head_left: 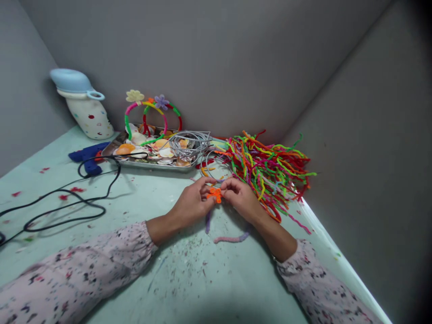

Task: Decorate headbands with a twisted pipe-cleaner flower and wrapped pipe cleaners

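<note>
Sleeves point(91, 265) cropped | left hand point(193, 201), right hand point(243, 199) pinch orange piece point(216, 194), partly covered

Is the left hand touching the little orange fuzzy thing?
Touching. The head view shows it: the left hand has its thumb and fingers against the left side of the orange fuzzy thing.

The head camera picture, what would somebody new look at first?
Probably the big, bright heap of fuzzy pipe cleaners on the table, beyond the right hand. Next might be the little orange flower-like piece at the fingertips of the left hand and right hand. Farther back, to the left, flower-topped rings rise over the shell-filled metal tray.
</note>
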{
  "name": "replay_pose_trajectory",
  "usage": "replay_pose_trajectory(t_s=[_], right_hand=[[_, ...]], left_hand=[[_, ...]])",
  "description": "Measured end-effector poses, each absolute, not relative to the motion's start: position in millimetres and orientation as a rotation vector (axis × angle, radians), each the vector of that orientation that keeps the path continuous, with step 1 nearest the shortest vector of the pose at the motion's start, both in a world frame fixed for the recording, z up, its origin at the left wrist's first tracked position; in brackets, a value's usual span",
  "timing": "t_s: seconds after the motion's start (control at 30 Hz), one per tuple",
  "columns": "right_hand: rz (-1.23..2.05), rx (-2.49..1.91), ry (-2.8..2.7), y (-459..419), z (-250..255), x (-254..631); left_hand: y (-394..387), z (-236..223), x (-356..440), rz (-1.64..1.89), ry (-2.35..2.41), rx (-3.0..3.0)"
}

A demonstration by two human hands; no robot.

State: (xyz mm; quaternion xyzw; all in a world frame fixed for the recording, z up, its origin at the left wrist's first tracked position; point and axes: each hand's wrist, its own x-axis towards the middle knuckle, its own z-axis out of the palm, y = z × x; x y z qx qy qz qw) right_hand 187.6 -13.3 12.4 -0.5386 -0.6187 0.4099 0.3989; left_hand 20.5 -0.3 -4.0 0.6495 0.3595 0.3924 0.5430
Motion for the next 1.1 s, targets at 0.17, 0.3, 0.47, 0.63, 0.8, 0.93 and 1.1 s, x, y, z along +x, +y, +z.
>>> replay_pose_trajectory(t_s=[0.17,0.3,0.47,0.63,0.8,0.93,1.1], right_hand=[[1.071,-1.345,-1.550,-13.2,13.0,188.0],[1.023,-1.376,-1.586,-12.9,11.6,186.7],[1.030,-1.386,-1.595,-11.8,10.7,186.4],[1.021,-1.412,-1.586,-11.5,11.0,186.6],[1.269,-1.311,-1.457,-11.6,11.8,190.7],[1.273,-1.305,-1.438,-11.5,11.5,191.6],[1.200,-1.351,-1.481,-11.1,10.2,189.7]], left_hand=[[0.3,-4.3,19.9,0.917,0.858,1.549],[-1.3,-2.9,19.7,0.901,0.859,1.591],[-1.8,-2.9,19.7,0.892,0.861,1.612],[-1.9,-1.9,20.0,0.895,0.838,1.612],[0.5,0.2,21.0,0.895,0.803,1.490],[0.7,-0.9,21.8,0.889,0.799,1.465],[-0.8,-5.7,21.2,0.879,0.816,1.567]])
